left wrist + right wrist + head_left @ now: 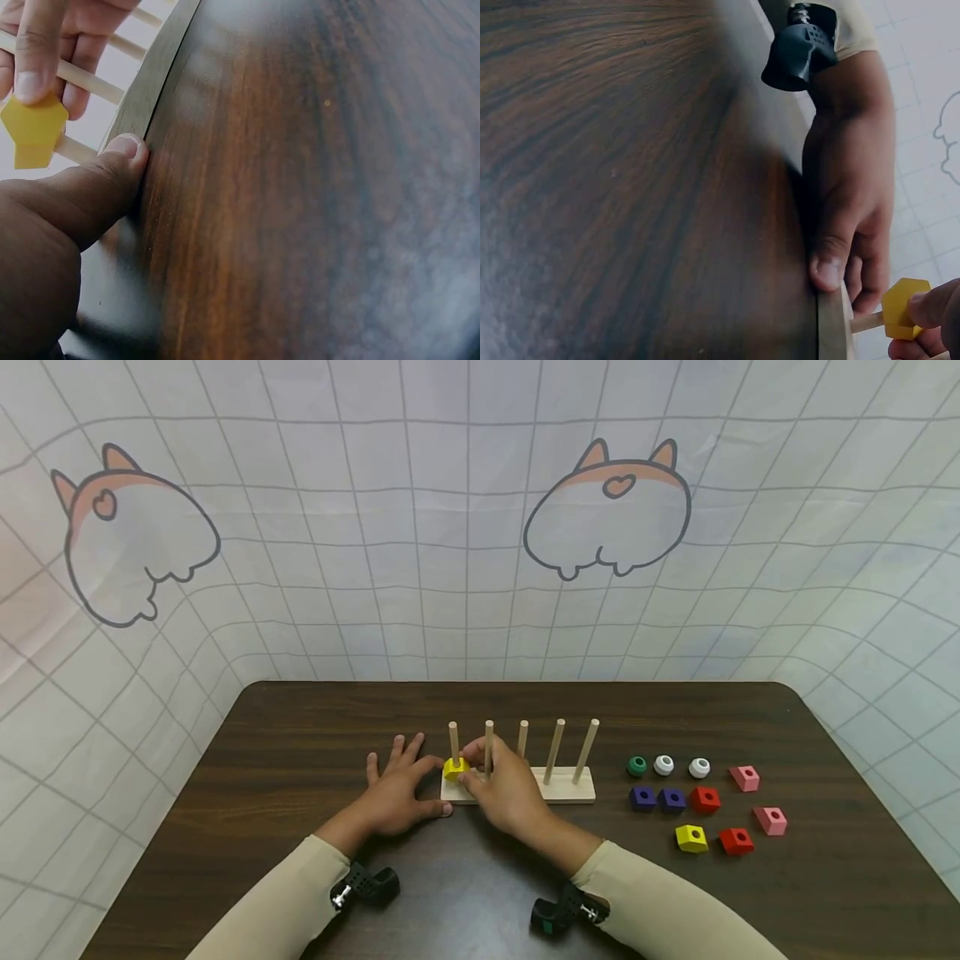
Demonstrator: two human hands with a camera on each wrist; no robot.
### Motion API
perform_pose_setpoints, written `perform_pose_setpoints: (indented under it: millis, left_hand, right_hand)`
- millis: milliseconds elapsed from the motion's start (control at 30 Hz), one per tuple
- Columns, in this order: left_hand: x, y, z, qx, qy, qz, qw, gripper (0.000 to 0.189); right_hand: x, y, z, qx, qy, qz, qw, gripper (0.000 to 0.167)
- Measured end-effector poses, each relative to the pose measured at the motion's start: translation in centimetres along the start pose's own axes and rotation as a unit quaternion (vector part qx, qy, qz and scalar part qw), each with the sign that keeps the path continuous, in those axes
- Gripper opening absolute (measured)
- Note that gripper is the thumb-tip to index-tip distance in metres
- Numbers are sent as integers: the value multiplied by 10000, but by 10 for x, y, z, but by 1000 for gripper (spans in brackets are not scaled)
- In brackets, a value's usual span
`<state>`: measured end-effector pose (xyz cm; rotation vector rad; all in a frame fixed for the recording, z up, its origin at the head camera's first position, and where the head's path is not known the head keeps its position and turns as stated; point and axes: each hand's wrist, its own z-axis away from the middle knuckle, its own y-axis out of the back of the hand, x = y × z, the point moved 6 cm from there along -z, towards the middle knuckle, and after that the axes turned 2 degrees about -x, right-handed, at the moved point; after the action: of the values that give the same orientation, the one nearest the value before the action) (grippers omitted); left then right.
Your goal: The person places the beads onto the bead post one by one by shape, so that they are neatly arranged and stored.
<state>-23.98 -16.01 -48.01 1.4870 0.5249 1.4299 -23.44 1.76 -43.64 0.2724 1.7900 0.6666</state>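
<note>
A yellow block point(454, 769) is threaded on the leftmost peg of a pale wooden peg stand point(570, 789). My right hand point(510, 789) pinches it, its thumb on the near side. In the left wrist view the yellow block point(34, 127) shows an angular outline and sits partway along the peg, apart from the base. My left hand point(397, 789) lies at the stand's left end with its fingers spread. Its thumb touches the base's front left corner, as the right wrist view also shows beside the yellow block point(901, 307).
Right of the stand lie a green bead point(637, 767), white beads point(663, 766), purple blocks point(642, 799), red blocks point(705, 800), pink blocks point(745, 778) and another yellow block point(692, 838). All rest on the dark wooden table point(300, 718), with a gridded white curtain point(375, 568) behind.
</note>
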Motion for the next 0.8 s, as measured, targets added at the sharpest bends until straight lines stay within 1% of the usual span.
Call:
perform_pose_setpoints:
  millis: [67, 267, 433, 567, 667, 800]
  left_hand:
    - [0, 1, 0, 22, -24, 11, 10000, 64]
    - [1, 0, 0, -49, -17, -20, 10000, 62]
    - [2, 0, 0, -57, -43, 13, 10000, 61]
    - [3, 1, 0, -50, -47, 4, 10000, 61]
    - [3, 1, 0, -47, -21, -9, 10000, 61]
    - [3, 2, 0, -45, 34, 9, 10000, 59]
  right_hand:
    - [2, -1, 0, 19, 5, 46, 10000, 28]
    - [9, -5, 4, 15, 31, 136, 9999, 28]
    - [10, -5, 5, 73, 136, 115, 9998, 28]
    - [11, -5, 5, 37, 187, 120, 9997, 30]
    - [10, -4, 5, -37, 217, 79, 9997, 35]
    - [8, -2, 7, -139, 281, 102, 9995, 47]
